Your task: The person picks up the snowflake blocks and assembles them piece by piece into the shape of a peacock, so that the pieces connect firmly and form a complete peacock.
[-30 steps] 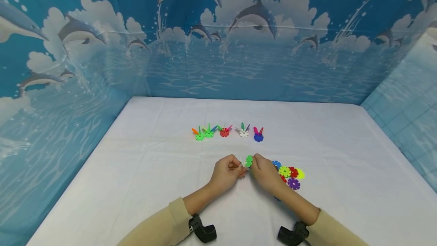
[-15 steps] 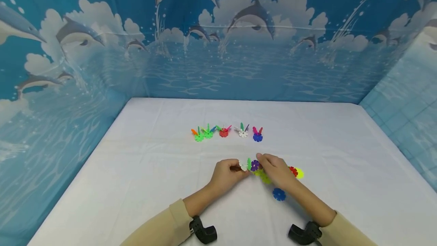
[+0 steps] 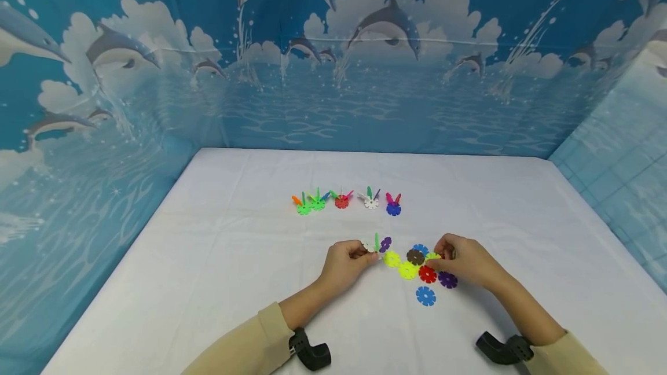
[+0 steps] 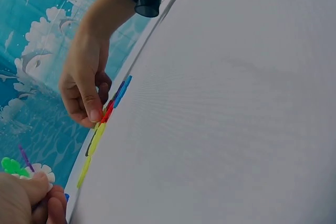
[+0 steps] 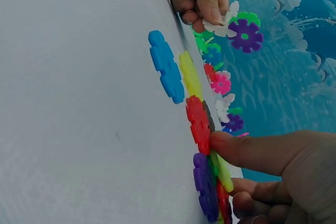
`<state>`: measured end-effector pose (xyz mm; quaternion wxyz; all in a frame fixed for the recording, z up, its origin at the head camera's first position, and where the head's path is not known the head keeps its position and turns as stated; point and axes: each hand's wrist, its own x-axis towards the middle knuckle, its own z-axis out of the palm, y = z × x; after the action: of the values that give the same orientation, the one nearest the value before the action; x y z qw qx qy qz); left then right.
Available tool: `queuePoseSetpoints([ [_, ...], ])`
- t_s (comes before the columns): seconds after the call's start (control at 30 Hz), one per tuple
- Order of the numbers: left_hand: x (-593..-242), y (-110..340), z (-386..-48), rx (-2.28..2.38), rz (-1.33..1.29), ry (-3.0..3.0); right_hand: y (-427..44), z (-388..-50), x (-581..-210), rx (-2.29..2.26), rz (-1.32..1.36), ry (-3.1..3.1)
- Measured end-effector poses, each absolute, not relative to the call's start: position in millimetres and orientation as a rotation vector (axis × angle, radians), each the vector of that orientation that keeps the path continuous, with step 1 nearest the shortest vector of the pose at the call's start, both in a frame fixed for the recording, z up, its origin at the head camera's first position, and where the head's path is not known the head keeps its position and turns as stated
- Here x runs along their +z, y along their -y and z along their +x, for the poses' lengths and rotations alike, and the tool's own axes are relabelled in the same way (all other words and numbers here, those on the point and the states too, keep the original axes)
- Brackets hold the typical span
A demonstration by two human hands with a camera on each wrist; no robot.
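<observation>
My left hand (image 3: 348, 262) pinches a joined piece of notched plastic snowflake discs: a white disc (image 5: 220, 23), a green disc (image 3: 377, 242) and a purple disc (image 5: 245, 36) standing out at its end. To the right, my right hand (image 3: 466, 259) is at a loose group of flat discs. Its thumb and forefinger pinch a yellow-green disc (image 5: 223, 174) at the edges. Around those fingers lie a brown disc (image 3: 415, 257), a red disc (image 3: 427, 274), a purple disc (image 3: 447, 280) and a blue disc (image 3: 425, 296). Part of the group is hidden behind the right hand.
Behind the hands, several assembled disc pieces stand in a row, among them a red-based one (image 3: 341, 202) and a blue-based one (image 3: 393, 209). Two yellow discs (image 3: 408, 271) lie between the hands. A white cloth (image 3: 182, 271) covers the table; dolphin-print curtains (image 3: 365, 103) surround it.
My right hand has left the joined piece and moved right to the loose discs. The purple disc now shows on the piece in my left hand, which has hardly moved.
</observation>
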<state>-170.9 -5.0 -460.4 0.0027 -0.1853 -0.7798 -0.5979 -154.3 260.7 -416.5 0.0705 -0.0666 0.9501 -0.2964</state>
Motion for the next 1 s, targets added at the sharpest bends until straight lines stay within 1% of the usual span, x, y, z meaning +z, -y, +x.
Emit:
queuePoseSetpoints([
  [0.37, -459, 5, -171, -1.874, -0.579, 2.455, -257, -153, -417, -0.94, -0.169, -2.87],
  [0.67, -458, 5, -172, -1.872, -0.562, 2.476, -228, -159, -411, -1.221, -0.245, -2.712],
  [0.87, -458, 5, -173, -1.917, -0.55, 2.463, -208, -164, -413, -1.303, -0.3, -2.646],
  [1.0, -449, 5, -168, -1.932, -0.554, 2.454, -199, -165, -414, -1.357, -0.303, -2.605],
])
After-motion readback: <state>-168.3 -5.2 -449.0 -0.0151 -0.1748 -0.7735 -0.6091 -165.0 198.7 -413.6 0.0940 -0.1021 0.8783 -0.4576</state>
